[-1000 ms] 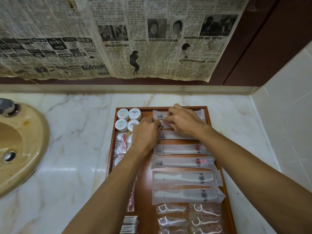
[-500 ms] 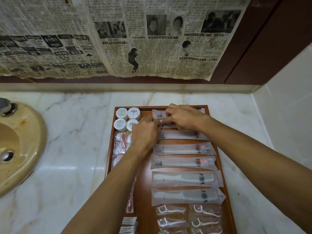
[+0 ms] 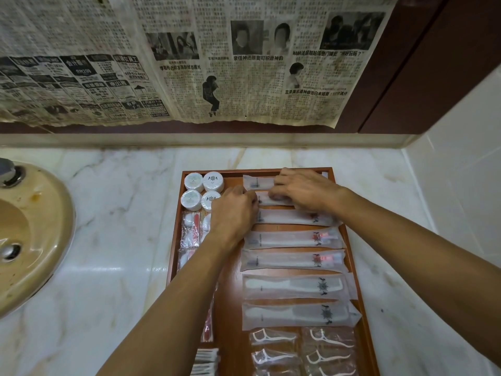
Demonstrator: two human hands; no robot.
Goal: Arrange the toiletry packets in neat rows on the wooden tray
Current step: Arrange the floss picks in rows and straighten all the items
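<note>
Toiletry packets [image 3: 294, 238] in rows on wooden tray [image 3: 352, 240], lower centre of frame, on marble counter [image 3: 122, 240].

Head view, top to bottom. Right column of tray: long frosted packets lying crosswise, one under another. Topmost packet [image 3: 257, 182] against far rim, right part hidden under right hand. Second packet [image 3: 276, 200] just below it, held at both ends. Third packet [image 3: 292, 217], then two with red-tipped contents, then two comb packets [image 3: 295, 287] with dark emblems. Floss-pick packets [image 3: 273, 337] in two short columns at bottom edge of frame.

Left column: four round white containers [image 3: 204, 190] in a two-by-two block at far left corner of tray, touching each other. Below them clear packets with red and white contents [image 3: 191, 232], partly hidden by left forearm. Cotton-bud bundle [image 3: 206, 362] at bottom edge.

Left hand [image 3: 234, 213] centre of frame, knuckles up, fingers curled, pinching left end of second packet. Right hand [image 3: 303, 192] just right of it, palm down, fingers bent over second packet, grasping it; fingertips near left hand's. Both forearms enter from bottom of frame.

Beige sink basin [image 3: 32, 234] at left edge. Newspaper sheets [image 3: 189, 58] across upper frame. White tiled wall [image 3: 461, 172] at right.
</note>
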